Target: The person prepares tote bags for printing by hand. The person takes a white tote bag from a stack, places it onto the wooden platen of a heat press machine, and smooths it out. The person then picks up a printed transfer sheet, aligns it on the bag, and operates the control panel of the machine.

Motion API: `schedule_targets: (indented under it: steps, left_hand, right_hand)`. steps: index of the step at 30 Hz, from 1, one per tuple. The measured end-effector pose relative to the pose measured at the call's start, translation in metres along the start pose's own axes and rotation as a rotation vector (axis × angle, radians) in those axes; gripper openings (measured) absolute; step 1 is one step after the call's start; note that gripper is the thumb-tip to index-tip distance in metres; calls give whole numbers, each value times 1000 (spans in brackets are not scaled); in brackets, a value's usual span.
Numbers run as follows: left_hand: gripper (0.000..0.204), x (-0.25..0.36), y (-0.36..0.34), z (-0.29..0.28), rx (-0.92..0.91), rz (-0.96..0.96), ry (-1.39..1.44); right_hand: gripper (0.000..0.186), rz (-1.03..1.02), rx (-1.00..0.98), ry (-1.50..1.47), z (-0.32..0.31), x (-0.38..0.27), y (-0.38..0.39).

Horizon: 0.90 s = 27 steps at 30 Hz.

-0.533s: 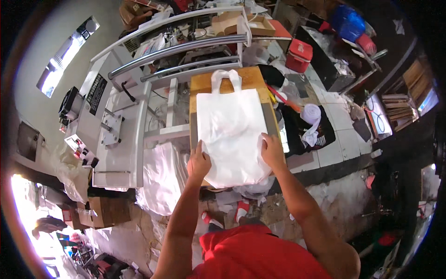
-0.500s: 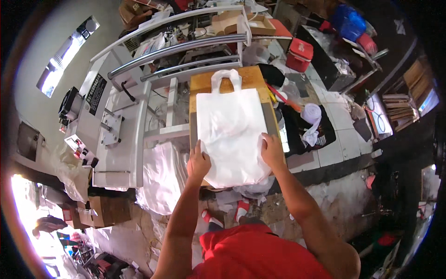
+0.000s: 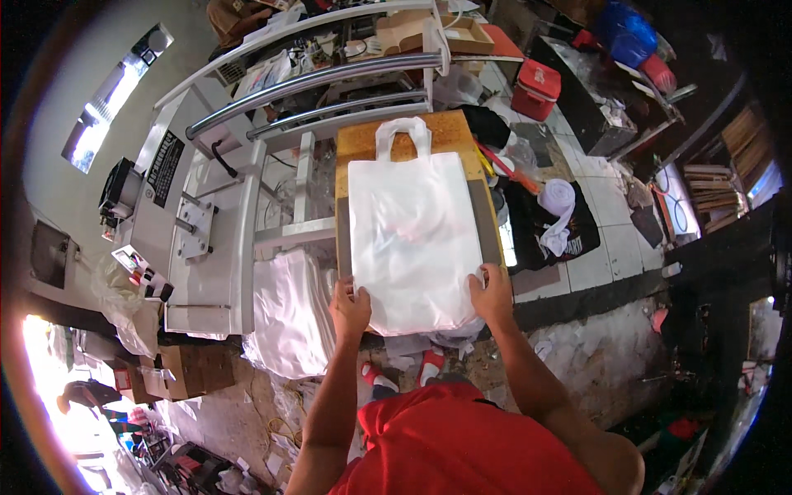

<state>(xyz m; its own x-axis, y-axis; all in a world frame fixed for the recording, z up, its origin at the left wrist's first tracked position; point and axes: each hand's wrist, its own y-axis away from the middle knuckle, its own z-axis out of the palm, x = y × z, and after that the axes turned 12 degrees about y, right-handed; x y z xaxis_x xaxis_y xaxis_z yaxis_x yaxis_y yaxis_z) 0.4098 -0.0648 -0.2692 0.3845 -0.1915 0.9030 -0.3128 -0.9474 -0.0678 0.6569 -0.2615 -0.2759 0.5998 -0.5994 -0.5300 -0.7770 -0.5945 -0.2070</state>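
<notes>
A white tote bag (image 3: 412, 239) lies flat on a wooden board with a grey pad, its looped handle pointing away from me. My left hand (image 3: 351, 308) pinches the bag's left edge near the bottom corner, fingers curled. On the opposite edge, slightly higher, my right hand (image 3: 491, 292) grips the fabric between thumb and fingers. The board (image 3: 355, 136) shows past the top and sides of the bag. To the left, lower than the board, is a stack of white bags (image 3: 290, 313) in clear plastic.
A white metal machine frame (image 3: 210, 272) with chrome bars (image 3: 313, 82) stands left and beyond the board. To the right lie a black cloth (image 3: 540, 223), a white fabric roll (image 3: 557, 200) and a red cooler box (image 3: 535, 89). Cardboard boxes (image 3: 194, 371) sit at lower left. Another person (image 3: 233, 21) is at the far left.
Both hands have slid along the bag's side edges toward me, the right one also slightly outward. The bag's lower part looks a little wider and flatter.
</notes>
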Motion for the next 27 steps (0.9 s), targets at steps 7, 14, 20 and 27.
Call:
schedule_targets:
  steps: [7,14,20,27]
  left_hand:
    - [38,8,1,3,19,23,-51]
    - [40,-6,3,-4,-25,23,38]
    - [35,-41,23,-75,156,-41,244]
    - [18,-163,155,-153,-187,-328,-98]
  right_hand:
    - [35,13,98,-27,4,0,5]
    - [36,29,49,-25,4,-1,5]
    - [25,592,166,-136,0,77,48]
    - [39,-502,-405,389,221,47,183]
